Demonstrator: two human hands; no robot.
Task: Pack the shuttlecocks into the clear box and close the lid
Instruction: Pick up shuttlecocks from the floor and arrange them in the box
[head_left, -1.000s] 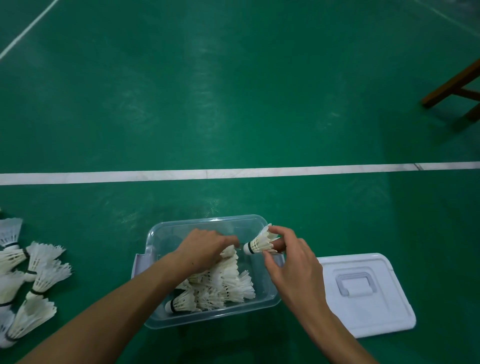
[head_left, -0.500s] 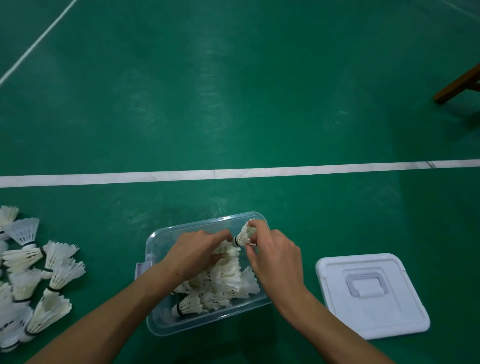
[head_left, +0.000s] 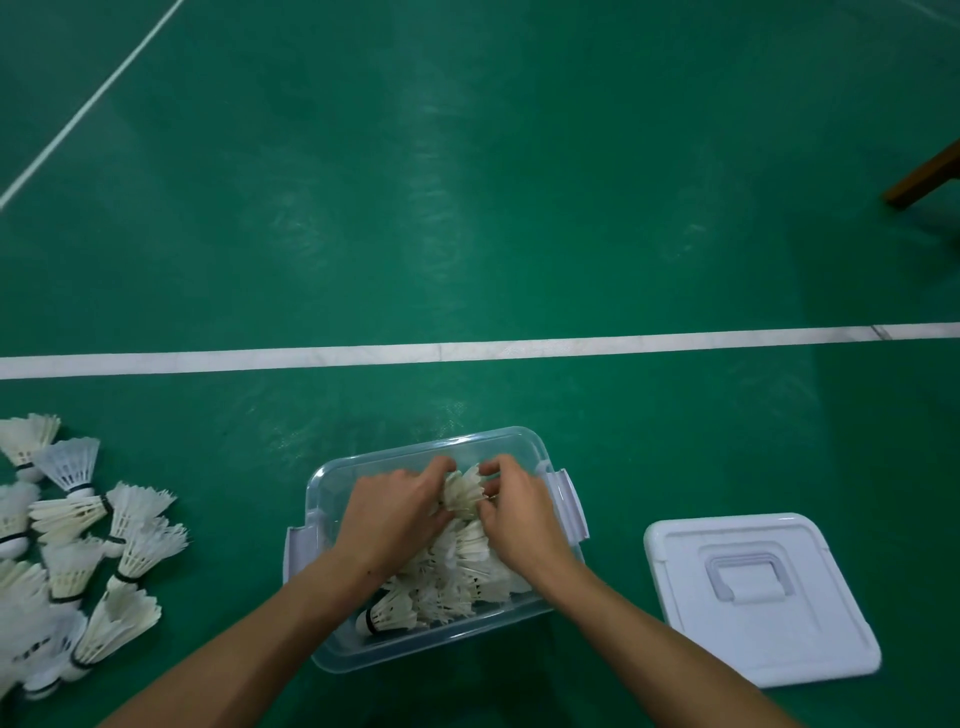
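Note:
The clear box (head_left: 395, 460) sits open on the green floor at the bottom centre, with several white shuttlecocks (head_left: 447, 587) lying inside. Both hands are inside the box. My left hand (head_left: 392, 514) and my right hand (head_left: 519, 512) grip one white shuttlecock (head_left: 462, 491) between their fingertips, feathers pointing away from me, on top of the pile. The white lid (head_left: 810, 629) with a moulded handle lies flat on the floor to the right of the box.
A loose heap of several shuttlecocks (head_left: 78, 551) lies on the floor at the left. A white court line (head_left: 467, 349) runs across beyond the box. A wooden furniture leg (head_left: 924, 174) shows at the far right edge.
My right hand carried its shuttlecock from the box's right rim down into the box. Both hands now hold it together on the pile. The view shifted left.

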